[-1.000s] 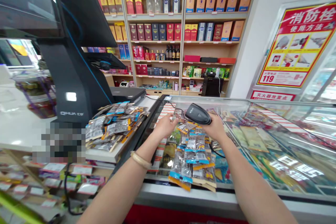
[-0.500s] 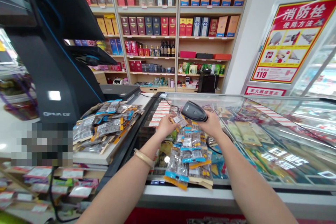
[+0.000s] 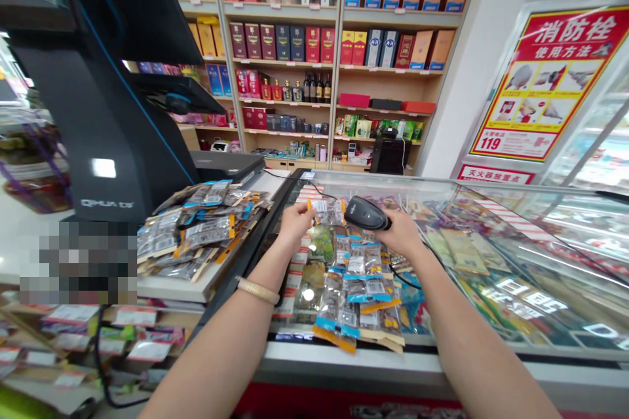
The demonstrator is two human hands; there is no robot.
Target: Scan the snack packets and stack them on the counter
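Observation:
My left hand [image 3: 296, 224], with a bracelet on its wrist, pinches the left end of a small snack packet [image 3: 328, 211] with a printed label. Just to the right, my right hand [image 3: 400, 230] is closed around a black handheld barcode scanner [image 3: 366, 214], its head turned toward that packet. Below both hands, a pile of similar packets [image 3: 358, 291] with blue and orange edges lies on the glass top of a freezer [image 3: 422, 340]. Another heap of such packets [image 3: 206, 229] rests on the counter at the left.
A dark checkout terminal [image 3: 122, 137] stands at the left, beside the heap. The scanner's cable [image 3: 405, 278] runs over the glass. Behind the freezer are shelves [image 3: 280, 65] of boxes and bottles. A red fire-hydrant notice [image 3: 550, 78] hangs at the right.
My left hand has moved a little left with its packet, which now lies flatter and more level. The scanner in my right hand has shifted slightly right and down.

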